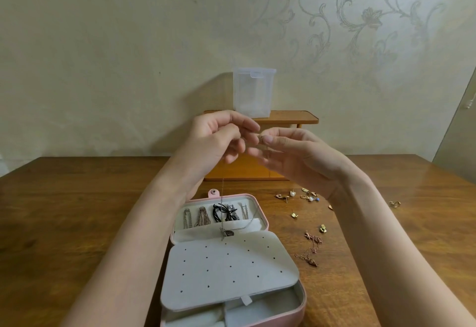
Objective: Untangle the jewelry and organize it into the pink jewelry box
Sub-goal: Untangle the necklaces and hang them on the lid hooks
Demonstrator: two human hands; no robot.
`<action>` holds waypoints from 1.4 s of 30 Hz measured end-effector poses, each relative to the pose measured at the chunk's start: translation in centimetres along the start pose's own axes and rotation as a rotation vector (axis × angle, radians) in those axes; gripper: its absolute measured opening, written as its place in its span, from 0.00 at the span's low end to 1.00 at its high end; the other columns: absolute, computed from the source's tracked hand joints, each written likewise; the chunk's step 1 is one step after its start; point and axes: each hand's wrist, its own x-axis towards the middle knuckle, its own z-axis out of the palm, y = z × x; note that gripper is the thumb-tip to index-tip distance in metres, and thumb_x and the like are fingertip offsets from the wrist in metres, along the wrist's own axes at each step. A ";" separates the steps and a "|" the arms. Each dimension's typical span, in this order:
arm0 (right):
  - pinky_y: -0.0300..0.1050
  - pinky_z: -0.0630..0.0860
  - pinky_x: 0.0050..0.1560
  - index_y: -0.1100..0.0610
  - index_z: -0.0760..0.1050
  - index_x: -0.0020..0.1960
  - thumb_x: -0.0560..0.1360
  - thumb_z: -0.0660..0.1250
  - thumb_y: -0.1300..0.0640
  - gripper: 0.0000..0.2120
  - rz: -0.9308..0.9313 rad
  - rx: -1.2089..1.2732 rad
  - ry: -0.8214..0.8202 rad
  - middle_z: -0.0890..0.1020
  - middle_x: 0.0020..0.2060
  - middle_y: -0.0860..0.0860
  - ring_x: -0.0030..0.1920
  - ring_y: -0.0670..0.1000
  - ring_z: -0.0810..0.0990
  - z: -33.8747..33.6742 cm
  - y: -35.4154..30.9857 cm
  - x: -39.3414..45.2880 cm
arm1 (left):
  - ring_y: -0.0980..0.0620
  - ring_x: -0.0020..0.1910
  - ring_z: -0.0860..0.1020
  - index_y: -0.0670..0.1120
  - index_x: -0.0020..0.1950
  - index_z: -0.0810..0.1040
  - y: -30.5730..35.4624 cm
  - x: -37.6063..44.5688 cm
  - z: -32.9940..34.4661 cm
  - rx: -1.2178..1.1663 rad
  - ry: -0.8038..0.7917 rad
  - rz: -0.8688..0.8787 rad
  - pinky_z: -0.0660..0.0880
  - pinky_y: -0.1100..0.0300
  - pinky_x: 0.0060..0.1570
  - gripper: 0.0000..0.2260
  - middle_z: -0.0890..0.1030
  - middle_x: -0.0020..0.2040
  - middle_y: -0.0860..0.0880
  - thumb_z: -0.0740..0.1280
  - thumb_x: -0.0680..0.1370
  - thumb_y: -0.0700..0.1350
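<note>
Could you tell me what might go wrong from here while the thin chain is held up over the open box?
1. The thin chain hangs from the left hand and right hand, its pendant near the necklaces hung in the pink jewelry box; it could snag them.
2. The forearms pass close to the loose earrings and rose-gold chain on the table; a sweep could scatter them.

A brown wooden desk (77,210) stands against a cream wall with pale floral wallpaper (360,25). At its far edge sits a small orange-brown wooden shelf (288,116), and a clear lidded plastic container (253,92) stands upright on it.
</note>
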 end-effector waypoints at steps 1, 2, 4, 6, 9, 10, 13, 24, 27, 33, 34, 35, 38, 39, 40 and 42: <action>0.36 0.78 0.40 0.59 0.81 0.38 0.68 0.66 0.62 0.05 -0.004 -0.004 -0.018 0.82 0.37 0.54 0.39 0.48 0.80 0.2 0.0 0.0 | 0.59 0.30 0.72 0.43 0.42 0.80 -0.1 0.0 0.0 -0.001 -0.006 -0.008 0.68 0.68 0.28 0.14 0.80 0.33 0.50 0.56 0.78 0.32; 0.34 0.76 0.35 0.60 0.81 0.38 0.68 0.66 0.63 0.05 -0.008 -0.015 -0.023 0.81 0.35 0.54 0.36 0.46 0.79 0.3 0.0 0.0 | 0.59 0.30 0.72 0.43 0.41 0.80 -0.1 0.0 0.0 0.003 -0.012 -0.019 0.68 0.68 0.30 0.14 0.79 0.32 0.50 0.56 0.78 0.32; 0.32 0.74 0.31 0.62 0.78 0.39 0.68 0.66 0.63 0.03 -0.010 -0.037 -0.008 0.80 0.33 0.53 0.32 0.45 0.78 0.4 -0.1 0.0 | 0.60 0.29 0.72 0.44 0.41 0.79 -0.2 0.1 -0.1 0.028 -0.014 -0.044 0.70 0.68 0.34 0.13 0.77 0.32 0.51 0.57 0.79 0.35; 0.31 0.73 0.30 0.63 0.78 0.40 0.67 0.66 0.64 0.03 -0.024 -0.024 0.007 0.79 0.31 0.52 0.30 0.44 0.76 0.2 -0.2 0.0 | 0.60 0.30 0.71 0.46 0.43 0.80 -0.1 0.0 -0.1 0.098 -0.010 -0.045 0.70 0.67 0.38 0.11 0.76 0.31 0.53 0.60 0.79 0.38; 0.32 0.73 0.30 0.62 0.79 0.38 0.67 0.66 0.64 0.03 -0.048 -0.005 0.009 0.79 0.31 0.53 0.30 0.44 0.76 -0.2 -0.4 -0.1 | 0.57 0.36 0.72 0.51 0.44 0.82 -0.2 0.1 0.1 0.248 0.012 0.022 0.71 0.68 0.41 0.08 0.76 0.34 0.46 0.65 0.77 0.40; 0.32 0.73 0.30 0.63 0.79 0.39 0.67 0.67 0.64 0.03 -0.054 -0.018 0.004 0.79 0.32 0.53 0.30 0.44 0.75 -0.3 -0.5 -0.2 | 0.53 0.38 0.73 0.53 0.43 0.82 -0.3 0.1 0.1 0.279 0.023 0.043 0.73 0.66 0.43 0.07 0.77 0.37 0.39 0.67 0.76 0.41; 0.31 0.74 0.32 0.65 0.78 0.42 0.69 0.66 0.65 0.05 -0.048 -0.040 -0.012 0.80 0.34 0.54 0.31 0.44 0.76 -0.3 -0.5 -0.2 | 0.45 0.36 0.72 0.54 0.40 0.83 -0.2 0.0 0.0 0.309 0.052 0.067 0.76 0.54 0.45 0.07 0.76 0.35 0.35 0.70 0.74 0.43; 0.31 0.59 0.23 0.59 0.79 0.42 0.67 0.69 0.57 0.07 -0.075 -0.176 0.117 0.70 0.27 0.48 0.25 0.42 0.62 -0.2 -0.6 -0.3 | 0.49 0.51 0.80 0.56 0.37 0.83 -0.5 0.2 -0.4 0.328 0.166 0.051 0.75 0.52 0.56 0.04 0.81 0.38 0.55 0.74 0.70 0.47; 0.33 0.56 0.24 0.57 0.80 0.40 0.66 0.70 0.55 0.06 -0.092 -0.260 0.154 0.67 0.25 0.47 0.25 0.43 0.60 0.2 -0.7 -0.4 | 0.52 0.49 0.80 0.56 0.36 0.83 -0.4 0.2 -0.3 0.288 0.156 0.023 0.72 0.60 0.53 0.04 0.80 0.33 0.57 0.74 0.70 0.47; 0.31 0.60 0.25 0.59 0.79 0.38 0.70 0.69 0.59 0.04 -0.185 -0.473 0.201 0.77 0.28 0.47 0.24 0.42 0.66 0.9 -1.3 -0.7 | 0.60 0.32 0.72 0.52 0.34 0.84 -0.2 0.0 0.1 0.104 0.108 -0.113 0.64 0.65 0.32 0.05 0.79 0.29 0.58 0.74 0.63 0.52; 0.30 0.62 0.25 0.61 0.79 0.38 0.71 0.69 0.62 0.04 -0.208 -0.499 0.196 0.78 0.29 0.48 0.24 0.41 0.68 1.0 -1.5 -0.8 | 0.58 0.34 0.71 0.52 0.33 0.85 -0.2 0.0 0.0 0.071 0.111 -0.126 0.63 0.64 0.31 0.07 0.80 0.32 0.55 0.73 0.61 0.54; 0.29 0.65 0.25 0.61 0.79 0.38 0.72 0.68 0.64 0.04 -0.230 -0.524 0.192 0.78 0.29 0.48 0.24 0.39 0.71 1.0 -1.6 -0.8 | 0.55 0.35 0.70 0.52 0.33 0.85 -0.2 -0.1 0.0 0.055 0.114 -0.139 0.62 0.62 0.30 0.08 0.81 0.34 0.53 0.73 0.60 0.54; 0.28 0.65 0.28 0.59 0.80 0.38 0.72 0.69 0.63 0.04 -0.291 -0.634 0.179 0.76 0.26 0.48 0.27 0.40 0.70 1.2 -1.6 -0.7 | 0.52 0.31 0.63 0.50 0.35 0.85 -0.5 0.1 -0.2 0.063 0.121 -0.190 0.60 0.62 0.29 0.07 0.78 0.28 0.54 0.73 0.64 0.52; 0.30 0.65 0.31 0.58 0.80 0.38 0.71 0.70 0.61 0.03 -0.307 -0.670 0.168 0.76 0.28 0.53 0.29 0.43 0.70 1.2 -1.6 -0.6 | 0.53 0.29 0.60 0.48 0.37 0.84 -0.5 0.1 -0.3 0.060 0.115 -0.206 0.60 0.63 0.28 0.05 0.75 0.24 0.56 0.73 0.67 0.49; 0.35 0.66 0.34 0.58 0.81 0.39 0.70 0.71 0.58 0.03 -0.323 -0.697 0.153 0.77 0.31 0.59 0.32 0.49 0.70 1.2 -1.6 -0.5 | 0.54 0.28 0.58 0.47 0.38 0.84 -0.6 0.2 -0.3 0.047 0.101 -0.220 0.59 0.64 0.26 0.04 0.71 0.21 0.57 0.73 0.69 0.47; 0.43 0.67 0.37 0.56 0.81 0.40 0.67 0.71 0.54 0.06 -0.337 -0.723 0.132 0.77 0.34 0.65 0.36 0.54 0.70 1.2 -1.6 -0.5 | 0.55 0.26 0.56 0.45 0.40 0.83 -0.7 0.3 -0.4 0.001 0.063 -0.235 0.57 0.68 0.21 0.03 0.64 0.22 0.54 0.72 0.70 0.44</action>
